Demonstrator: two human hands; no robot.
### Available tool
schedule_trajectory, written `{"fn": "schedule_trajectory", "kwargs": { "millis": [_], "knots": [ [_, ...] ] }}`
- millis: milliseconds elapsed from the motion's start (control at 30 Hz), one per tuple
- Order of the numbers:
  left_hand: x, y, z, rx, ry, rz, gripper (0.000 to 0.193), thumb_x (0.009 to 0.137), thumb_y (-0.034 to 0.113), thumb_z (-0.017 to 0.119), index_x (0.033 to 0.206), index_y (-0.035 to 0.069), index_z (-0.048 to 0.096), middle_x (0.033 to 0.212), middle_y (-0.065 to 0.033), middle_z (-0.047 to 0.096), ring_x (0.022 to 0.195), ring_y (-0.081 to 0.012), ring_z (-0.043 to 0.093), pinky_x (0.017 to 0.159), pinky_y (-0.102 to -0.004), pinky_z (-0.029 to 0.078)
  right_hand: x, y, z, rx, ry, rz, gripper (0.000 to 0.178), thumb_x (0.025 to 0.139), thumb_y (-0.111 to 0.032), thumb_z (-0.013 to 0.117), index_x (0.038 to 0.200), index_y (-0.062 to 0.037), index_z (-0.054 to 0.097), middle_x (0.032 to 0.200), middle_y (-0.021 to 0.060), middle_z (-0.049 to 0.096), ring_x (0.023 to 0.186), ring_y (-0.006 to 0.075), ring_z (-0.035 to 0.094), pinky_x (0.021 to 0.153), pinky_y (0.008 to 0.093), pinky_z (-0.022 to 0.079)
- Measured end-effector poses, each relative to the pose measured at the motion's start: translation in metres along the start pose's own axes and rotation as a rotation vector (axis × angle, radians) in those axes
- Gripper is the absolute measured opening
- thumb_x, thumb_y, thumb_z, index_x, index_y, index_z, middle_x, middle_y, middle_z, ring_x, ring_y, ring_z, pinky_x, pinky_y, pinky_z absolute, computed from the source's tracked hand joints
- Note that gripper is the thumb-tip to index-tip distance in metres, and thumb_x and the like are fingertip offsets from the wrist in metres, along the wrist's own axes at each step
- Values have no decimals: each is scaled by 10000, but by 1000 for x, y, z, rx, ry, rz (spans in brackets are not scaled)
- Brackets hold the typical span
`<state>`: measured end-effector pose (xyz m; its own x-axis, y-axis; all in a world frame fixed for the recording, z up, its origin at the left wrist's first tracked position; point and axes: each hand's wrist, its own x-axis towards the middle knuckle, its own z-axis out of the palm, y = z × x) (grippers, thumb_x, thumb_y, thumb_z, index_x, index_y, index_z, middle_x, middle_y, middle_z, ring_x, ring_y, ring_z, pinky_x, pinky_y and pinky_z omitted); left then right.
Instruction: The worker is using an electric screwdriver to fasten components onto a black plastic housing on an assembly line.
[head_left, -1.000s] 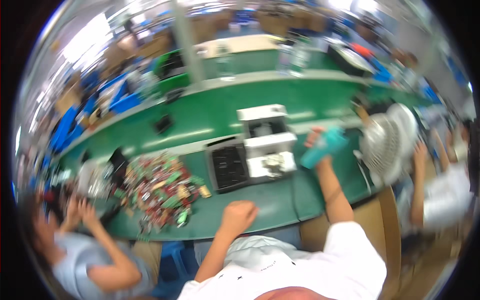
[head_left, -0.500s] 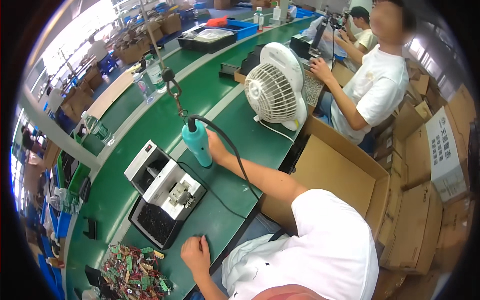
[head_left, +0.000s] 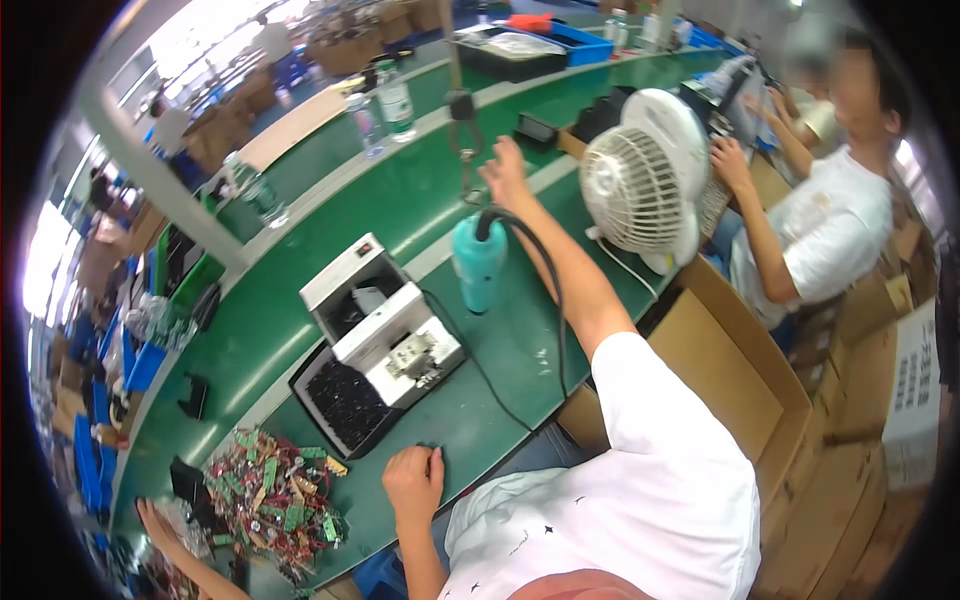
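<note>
Two bare hands of mine show over the green workbench (head_left: 530, 345), and they stand quite differently. My right hand (head_left: 506, 176) is stretched far forward, its fingers spread wide with nothing between them, just beside the metal hook (head_left: 468, 178) that hangs over the bench. Directly below that hook is the teal tool (head_left: 478, 265), a rounded cylinder, roughly upright, with its thick black cable (head_left: 549, 268) coming out of the top and curving down alongside my right forearm. My palm is clear of the tool. My left hand (head_left: 414, 482) is at the near edge of the bench with its fingers folded into a loose fist; I cannot tell whether anything is inside it. Ahead of that fist is the black tray (head_left: 375, 435), holding a heap of small black parts (head_left: 342, 400), and right up against it is the white-and-black machine (head_left: 350, 275) with a metal fixture (head_left: 410, 355) on its near part. Left of the tray lies a tangled pile of green boards and red wires (head_left: 275, 495). A white fan (head_left: 640, 185) stands to the right of the tool, and an open cardboard box (head_left: 715, 350) is beside my right sleeve.
</note>
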<state>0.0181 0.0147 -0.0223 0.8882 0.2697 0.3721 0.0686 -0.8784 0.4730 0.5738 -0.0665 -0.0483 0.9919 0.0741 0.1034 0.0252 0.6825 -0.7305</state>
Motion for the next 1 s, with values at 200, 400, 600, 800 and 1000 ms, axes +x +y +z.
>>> {"fn": "schedule_trajectory", "kwargs": {
  "millis": [200, 400, 600, 800, 1000],
  "knots": [
    [-1, -6, 1, 44, -1, -28, 150, 760, 92, 648, 676, 71, 525, 615, -58, 521, 541, -263, 476, 557, -344, 408, 36, -4, -1, 159, 327, -16, 461, 910, -368, 519, 1322, -168, 464, 1333, 16, 459, 1173, 204, 439, 968, 440, 340],
    [1, -8, -2, 37, 18, -29, 143, 752, 89, 654, 672, 70, 536, 613, -57, 531, 539, -257, 488, 544, -334, 409, 34, -33, 3, 224, 226, -60, 366, 888, -305, 587, 1175, -78, 579, 1156, 54, 563, 1001, 178, 531, 866, 334, 433],
    [14, 3, -24, -181, 98, 98, 87, 728, 54, 664, 712, 54, 579, 673, -56, 570, 568, -233, 497, 567, -306, 422, -75, -37, 87, 96, -264, 44, 254, 857, -144, 665, 1037, 35, 652, 963, 106, 654, 800, 154, 607, 757, 243, 507],
    [88, 22, -92, -384, 554, 218, 369, 729, 16, 649, 1085, 31, 553, 1076, -102, 575, 831, -212, 525, 719, -291, 447, -241, -135, 166, -489, -844, -566, 189, 654, 103, 666, 789, -19, 714, 901, 41, 646, 706, 141, 565, 607, 235, 440],
    [131, 29, -126, -450, 532, 393, 750, 727, 152, 751, 1366, 75, 366, 1311, -120, 448, 1194, -265, 461, 993, -372, 396, -282, -158, 183, -547, -1135, -519, 186, 581, 105, 656, 733, 5, 694, 848, 81, 641, 715, 191, 556, 626, 251, 414]
  ]
}}
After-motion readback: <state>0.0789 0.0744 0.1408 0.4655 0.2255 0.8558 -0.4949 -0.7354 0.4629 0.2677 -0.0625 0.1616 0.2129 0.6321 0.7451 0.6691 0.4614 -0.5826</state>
